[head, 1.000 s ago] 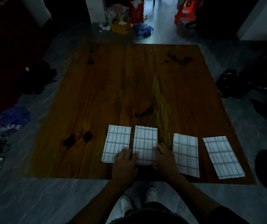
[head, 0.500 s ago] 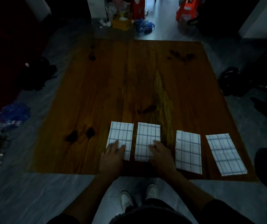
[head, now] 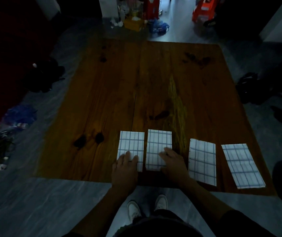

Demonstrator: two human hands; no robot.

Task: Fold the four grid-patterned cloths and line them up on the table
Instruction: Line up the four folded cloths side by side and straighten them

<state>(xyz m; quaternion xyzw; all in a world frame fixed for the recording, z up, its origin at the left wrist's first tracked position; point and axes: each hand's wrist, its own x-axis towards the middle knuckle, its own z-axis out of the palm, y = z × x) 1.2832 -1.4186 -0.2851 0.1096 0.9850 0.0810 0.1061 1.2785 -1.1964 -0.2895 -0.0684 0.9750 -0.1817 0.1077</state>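
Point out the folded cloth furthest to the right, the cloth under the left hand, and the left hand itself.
rightmost cloth (head: 242,165), head view, its middle
leftmost cloth (head: 132,142), head view, bare upper half
left hand (head: 125,165), head view, its back

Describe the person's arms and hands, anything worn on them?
Both forearms are bare from wrist to elbow. The left hand and right hand are bare too: no gloves are visible. The light is too dim to tell about rings. A dark sleeve begins at the right elbow.

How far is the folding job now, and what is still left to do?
All four cloths look folded and lie in a row. The left hand rests on the first cloth, the right hand on the second. Left, perhaps: straighten the tilted fourth cloth.
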